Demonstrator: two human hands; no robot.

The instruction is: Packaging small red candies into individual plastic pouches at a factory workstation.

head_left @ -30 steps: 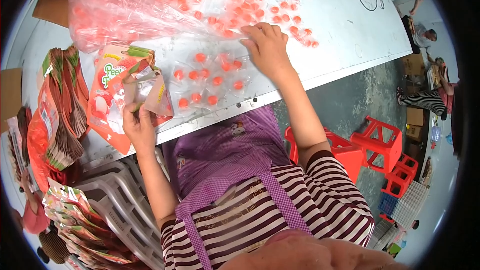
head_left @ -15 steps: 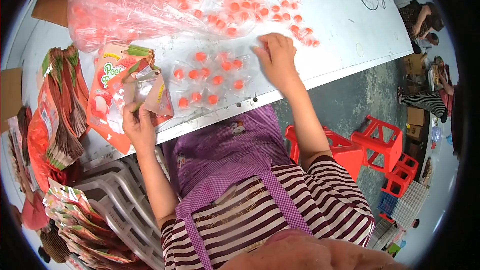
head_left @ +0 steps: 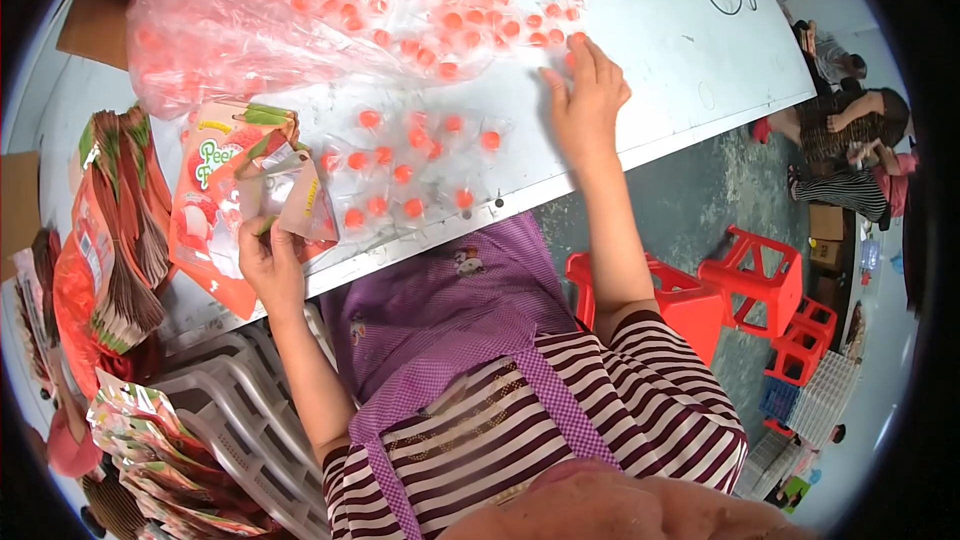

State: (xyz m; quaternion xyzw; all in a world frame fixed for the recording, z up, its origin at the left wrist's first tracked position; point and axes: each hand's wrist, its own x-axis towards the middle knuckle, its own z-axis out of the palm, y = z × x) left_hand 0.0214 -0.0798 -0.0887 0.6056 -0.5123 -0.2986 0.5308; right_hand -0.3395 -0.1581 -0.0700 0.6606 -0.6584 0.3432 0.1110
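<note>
My left hand (head_left: 272, 265) pinches the lower edge of a red printed pouch (head_left: 208, 230) whose mouth gapes, at the table's near edge. Another pouch seems to lie beneath it, though overlap makes this hard to tell. Farther out, my right hand (head_left: 592, 105) lies over the table with its fingers stretched and thumb apart. Its fingertips are at a few small red-orange sweets in clear wrappers (head_left: 556, 37), partly hiding them. Between my hands several more wrapped sweets (head_left: 403, 173) lie loosely grouped beside the pouch.
A big clear plastic bag (head_left: 230, 50) of such sweets spills across the table's far side. Bundled flat pouches (head_left: 125, 230) stand at the left, with more pouches (head_left: 180, 460) below. Grey plastic chairs (head_left: 235, 410) are near my left arm; red stools (head_left: 755, 280) stand on the right.
My right hand has moved right and away from me, from beside the grouped sweets to the scattered ones. Those grouped sweets have shifted slightly. My left hand keeps its hold on the pouch.
</note>
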